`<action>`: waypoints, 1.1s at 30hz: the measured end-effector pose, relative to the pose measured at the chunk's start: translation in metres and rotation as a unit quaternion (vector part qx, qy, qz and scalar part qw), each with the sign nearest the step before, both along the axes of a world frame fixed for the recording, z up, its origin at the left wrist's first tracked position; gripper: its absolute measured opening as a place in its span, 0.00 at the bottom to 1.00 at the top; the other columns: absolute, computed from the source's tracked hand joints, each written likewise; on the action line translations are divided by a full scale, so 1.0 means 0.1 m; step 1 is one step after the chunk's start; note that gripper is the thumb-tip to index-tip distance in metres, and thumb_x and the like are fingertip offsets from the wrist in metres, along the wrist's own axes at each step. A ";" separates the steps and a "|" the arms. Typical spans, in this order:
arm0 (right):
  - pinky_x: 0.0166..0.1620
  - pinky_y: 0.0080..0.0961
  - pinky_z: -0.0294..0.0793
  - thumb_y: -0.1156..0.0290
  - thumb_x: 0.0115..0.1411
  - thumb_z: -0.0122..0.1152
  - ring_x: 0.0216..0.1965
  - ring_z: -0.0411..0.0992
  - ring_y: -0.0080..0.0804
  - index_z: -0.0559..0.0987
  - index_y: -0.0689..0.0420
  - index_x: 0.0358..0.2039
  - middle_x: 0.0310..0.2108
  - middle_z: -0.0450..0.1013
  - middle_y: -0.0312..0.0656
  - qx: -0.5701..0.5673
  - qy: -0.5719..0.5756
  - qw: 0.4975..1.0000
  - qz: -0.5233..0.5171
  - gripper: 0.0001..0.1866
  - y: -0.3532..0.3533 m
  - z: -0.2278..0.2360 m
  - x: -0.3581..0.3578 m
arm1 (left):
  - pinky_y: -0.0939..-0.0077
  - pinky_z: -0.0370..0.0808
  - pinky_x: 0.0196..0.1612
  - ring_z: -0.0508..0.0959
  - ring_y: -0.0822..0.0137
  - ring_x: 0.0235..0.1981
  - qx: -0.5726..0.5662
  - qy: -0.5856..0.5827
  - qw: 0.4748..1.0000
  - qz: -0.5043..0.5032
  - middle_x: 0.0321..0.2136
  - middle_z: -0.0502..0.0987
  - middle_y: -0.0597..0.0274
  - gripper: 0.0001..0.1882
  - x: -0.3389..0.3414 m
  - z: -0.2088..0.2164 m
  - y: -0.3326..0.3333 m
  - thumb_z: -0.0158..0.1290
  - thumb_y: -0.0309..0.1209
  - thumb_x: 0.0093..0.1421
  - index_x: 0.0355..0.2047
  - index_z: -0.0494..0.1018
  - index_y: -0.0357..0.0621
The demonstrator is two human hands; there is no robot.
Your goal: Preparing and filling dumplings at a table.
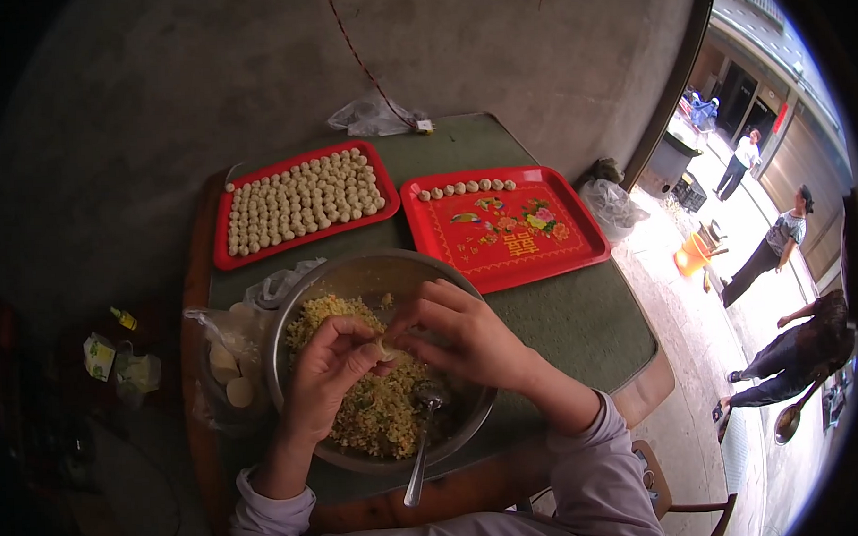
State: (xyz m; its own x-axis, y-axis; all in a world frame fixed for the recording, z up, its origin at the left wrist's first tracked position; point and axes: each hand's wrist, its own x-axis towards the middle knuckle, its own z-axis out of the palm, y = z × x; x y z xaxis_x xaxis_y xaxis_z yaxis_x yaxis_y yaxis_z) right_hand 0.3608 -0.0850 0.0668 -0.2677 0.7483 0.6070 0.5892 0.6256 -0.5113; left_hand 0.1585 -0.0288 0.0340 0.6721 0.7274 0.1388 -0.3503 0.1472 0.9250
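Note:
Above a large steel bowl (284, 386), my left hand (330, 366) and my right hand (462, 335) meet, fingers pinched together on a small pale dumpling (387, 349). My fingers cover much of it. Crumbly yellow-green filling (373, 416) lies in the bowl beneath, with a metal spoon (422, 457) resting in it, handle over the near rim. Left of the bowl, round dough wrappers (239, 392) sit in a clear plastic bag (247, 331). A red tray (222, 249) at the back left is filled with rows of dumplings (299, 202). The red flowered tray (466, 252) on the right carries one short row of dumplings (467, 186).
Everything stands on a green-topped table (582, 329) with a wooden rim. A clear plastic bag (372, 114) and a hanging cord (353, 44) are at the wall. A chair (697, 504) is at lower right. Outside are several people and an orange bucket (692, 254).

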 end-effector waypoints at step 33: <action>0.38 0.32 0.71 0.73 0.55 0.63 0.35 0.70 0.40 0.75 0.58 0.33 0.30 0.69 0.40 -0.046 0.048 0.997 0.032 0.07 -0.04 -0.03 -0.07 | 0.81 0.74 0.31 0.78 0.73 0.29 -0.099 0.025 0.994 -0.045 0.31 0.77 0.63 0.10 -0.06 0.03 0.01 0.51 0.34 0.64 0.40 0.71 0.41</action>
